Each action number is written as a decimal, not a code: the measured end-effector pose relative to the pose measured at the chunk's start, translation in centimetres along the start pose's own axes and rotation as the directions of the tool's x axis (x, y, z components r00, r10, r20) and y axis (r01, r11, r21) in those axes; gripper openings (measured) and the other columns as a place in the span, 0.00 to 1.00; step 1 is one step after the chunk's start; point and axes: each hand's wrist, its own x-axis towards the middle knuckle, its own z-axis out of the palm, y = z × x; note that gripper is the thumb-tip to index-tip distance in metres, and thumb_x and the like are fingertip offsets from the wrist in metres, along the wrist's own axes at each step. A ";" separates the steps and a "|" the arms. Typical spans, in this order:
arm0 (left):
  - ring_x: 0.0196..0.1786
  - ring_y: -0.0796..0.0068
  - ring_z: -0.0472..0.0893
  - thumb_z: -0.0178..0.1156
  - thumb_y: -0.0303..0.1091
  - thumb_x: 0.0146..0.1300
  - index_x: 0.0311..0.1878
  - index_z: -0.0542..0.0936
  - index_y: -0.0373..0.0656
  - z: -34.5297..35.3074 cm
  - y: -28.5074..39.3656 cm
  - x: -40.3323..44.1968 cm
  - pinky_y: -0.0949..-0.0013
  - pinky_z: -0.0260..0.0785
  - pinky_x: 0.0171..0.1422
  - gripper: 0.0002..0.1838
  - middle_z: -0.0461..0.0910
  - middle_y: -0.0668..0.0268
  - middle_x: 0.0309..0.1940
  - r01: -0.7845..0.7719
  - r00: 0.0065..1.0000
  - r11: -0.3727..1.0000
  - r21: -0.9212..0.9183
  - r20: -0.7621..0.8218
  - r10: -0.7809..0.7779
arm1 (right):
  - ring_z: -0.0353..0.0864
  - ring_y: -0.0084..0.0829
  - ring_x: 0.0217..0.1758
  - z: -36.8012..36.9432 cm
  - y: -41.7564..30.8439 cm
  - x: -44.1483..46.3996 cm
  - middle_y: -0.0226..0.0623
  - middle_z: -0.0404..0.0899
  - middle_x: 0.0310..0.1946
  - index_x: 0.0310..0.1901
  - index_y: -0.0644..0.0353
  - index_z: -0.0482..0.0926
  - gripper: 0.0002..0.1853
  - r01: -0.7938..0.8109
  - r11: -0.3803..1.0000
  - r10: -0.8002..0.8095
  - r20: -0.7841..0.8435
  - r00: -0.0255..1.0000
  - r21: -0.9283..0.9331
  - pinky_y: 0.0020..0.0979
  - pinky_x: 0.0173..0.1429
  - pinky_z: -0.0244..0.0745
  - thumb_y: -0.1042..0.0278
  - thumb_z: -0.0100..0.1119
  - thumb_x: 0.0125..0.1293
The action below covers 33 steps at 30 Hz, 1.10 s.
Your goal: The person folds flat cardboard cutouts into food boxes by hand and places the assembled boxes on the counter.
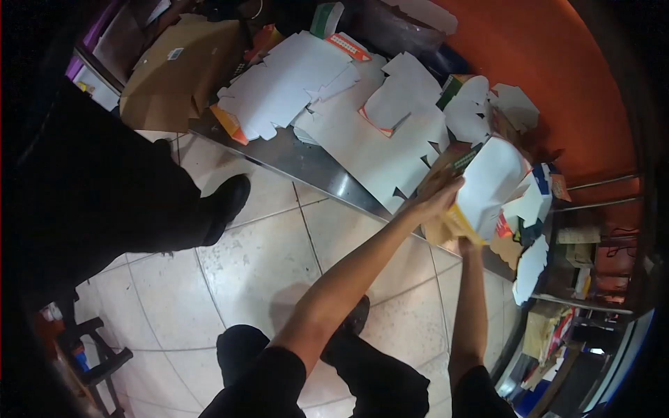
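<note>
Both my hands are at a partly folded box (491, 182) with a white inner face and yellow and green printed edges, held over the front edge of a metal surface (279, 157). My left hand (439, 198) grips its left side, fingers closed on the cardboard. Lower down, my right hand (470, 247) is at the bottom edge of the box, its fingers mostly hidden behind it. Flat white die-cut sheets (383, 132) lie beside the box on the metal surface, with another stack of white sheets (293, 80) further left.
A brown cardboard box (185, 70) stands at the upper left. Another person's dark-clothed leg (160, 202) and shoe are at the left. A black stool (101, 355) is at the lower left. Shelves with packets (547, 331) stand at the right, below an orange wall (557, 70).
</note>
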 end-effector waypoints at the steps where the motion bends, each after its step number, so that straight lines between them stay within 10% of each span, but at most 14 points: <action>1: 0.59 0.75 0.68 0.50 0.46 0.72 0.64 0.68 0.37 -0.4 -2.3 1.8 0.71 0.60 0.63 0.26 0.73 0.61 0.54 -0.049 0.999 0.997 -0.056 0.004 0.049 | 0.67 0.41 0.68 0.6 0.2 1.1 0.40 0.62 0.69 0.72 0.55 0.54 0.40 -0.094 0.823 0.125 -0.016 0.992 0.560 0.46 0.72 0.61 0.38 0.48 0.67; 5: 0.39 0.85 0.67 0.47 0.47 0.73 0.48 0.73 0.41 -0.9 -6.1 5.0 0.75 0.64 0.42 0.18 0.70 0.73 0.35 -0.197 0.979 0.957 -0.213 -0.094 0.180 | 0.67 0.42 0.69 2.0 2.0 3.8 0.42 0.64 0.68 0.69 0.59 0.59 0.40 -0.291 0.521 0.443 0.037 0.896 0.802 0.46 0.71 0.62 0.33 0.39 0.68; 12: 0.60 0.76 0.70 0.50 0.45 0.72 0.64 0.70 0.38 -2.0 -2.6 2.1 0.71 0.59 0.67 0.25 0.73 0.64 0.58 -0.073 0.961 0.989 -0.128 -0.275 0.035 | 0.64 0.44 0.69 1.6 0.2 2.4 0.39 0.62 0.69 0.69 0.56 0.61 0.35 -0.157 0.547 0.512 -0.180 0.840 0.823 0.48 0.72 0.60 0.36 0.36 0.71; 14: 0.59 0.76 0.72 0.56 0.34 0.67 0.60 0.73 0.37 -3.6 1.2 -1.7 0.71 0.62 0.65 0.20 0.76 0.65 0.55 -0.092 0.928 0.968 0.234 -0.332 0.168 | 0.61 0.42 0.71 0.8 -4.5 2.2 0.37 0.60 0.70 0.71 0.54 0.58 0.36 -0.140 0.587 0.432 -0.161 0.887 0.798 0.46 0.71 0.58 0.36 0.38 0.71; 18: 0.47 0.78 0.80 0.54 0.23 0.65 0.53 0.78 0.37 -10.3 6.5 -10.7 0.74 0.71 0.51 0.14 0.80 0.62 0.49 -0.175 0.770 0.797 0.578 -0.424 0.476 | 0.66 0.37 0.67 -0.4 -12.7 -5.7 0.41 0.68 0.63 0.67 0.56 0.63 0.33 -0.183 0.638 0.541 -0.267 0.798 0.748 0.41 0.68 0.59 0.37 0.35 0.73; 20: 0.48 0.78 0.79 0.54 0.25 0.66 0.49 0.79 0.36 -12.0 8.6 -15.9 0.74 0.71 0.51 0.10 0.81 0.63 0.43 0.050 0.692 0.694 0.718 -0.526 0.494 | 0.70 0.37 0.63 -0.8 -15.5 -10.7 0.41 0.72 0.58 0.63 0.59 0.67 0.31 -0.215 0.670 0.504 -0.222 0.835 0.710 0.38 0.65 0.64 0.40 0.38 0.73; 24: 0.43 0.66 0.81 0.58 0.24 0.59 0.43 0.81 0.36 -17.3 11.7 -21.2 0.68 0.71 0.47 0.09 0.81 0.56 0.40 0.282 0.695 0.087 0.955 -0.267 0.668 | 0.77 0.36 0.48 -0.6 -24.0 -16.5 0.40 0.76 0.41 0.52 0.65 0.72 0.26 -0.268 0.676 0.395 -0.030 0.918 0.687 0.37 0.55 0.70 0.46 0.44 0.73; 28: 0.44 0.57 0.81 0.58 0.26 0.60 0.42 0.81 0.37 -16.3 12.1 -23.4 0.63 0.71 0.48 0.08 0.82 0.55 0.40 0.313 0.701 0.584 0.749 -0.597 0.391 | 0.78 0.40 0.34 -2.5 -38.5 -17.6 0.45 0.75 0.31 0.46 0.65 0.73 0.28 -0.128 0.712 -0.007 0.190 0.982 0.691 0.42 0.38 0.74 0.41 0.55 0.66; 30: 0.47 0.53 0.80 0.59 0.33 0.62 0.41 0.80 0.37 -11.1 9.4 -27.0 0.60 0.71 0.52 0.10 0.82 0.52 0.42 0.343 0.785 0.544 0.766 -0.552 0.281 | 0.82 0.42 0.34 -4.5 -46.2 -17.5 0.44 0.81 0.32 0.40 0.65 0.77 0.19 -0.034 0.470 -0.173 0.130 0.976 0.882 0.43 0.43 0.76 0.54 0.64 0.64; 31: 0.49 0.49 0.79 0.59 0.37 0.62 0.41 0.79 0.36 -8.3 7.5 -29.3 0.57 0.70 0.56 0.12 0.81 0.49 0.45 0.345 0.816 0.582 0.736 -0.542 0.203 | 0.80 0.43 0.29 -6.1 -50.2 -16.9 0.47 0.78 0.32 0.50 0.62 0.70 0.27 0.193 0.598 -0.368 0.053 0.928 0.778 0.47 0.38 0.76 0.42 0.52 0.69; 32: 0.53 0.47 0.77 0.58 0.40 0.64 0.47 0.78 0.35 -5.1 6.7 -32.5 0.53 0.68 0.60 0.16 0.78 0.47 0.49 0.443 0.872 0.430 0.787 -0.490 -0.001 | 0.79 0.33 0.46 -8.0 -54.0 -16.0 0.40 0.77 0.51 0.54 0.60 0.75 0.17 0.276 0.571 -0.508 0.069 0.858 0.773 0.37 0.52 0.76 0.69 0.62 0.64; 33: 0.55 0.48 0.76 0.56 0.44 0.66 0.51 0.78 0.39 -2.2 4.1 -37.3 0.52 0.67 0.61 0.20 0.77 0.47 0.51 0.506 0.861 0.394 0.767 -0.469 -0.194 | 0.78 0.37 0.51 -10.5 -58.0 -15.3 0.40 0.75 0.54 0.55 0.57 0.75 0.18 0.331 0.633 -0.560 0.119 0.820 0.700 0.41 0.57 0.72 0.66 0.61 0.65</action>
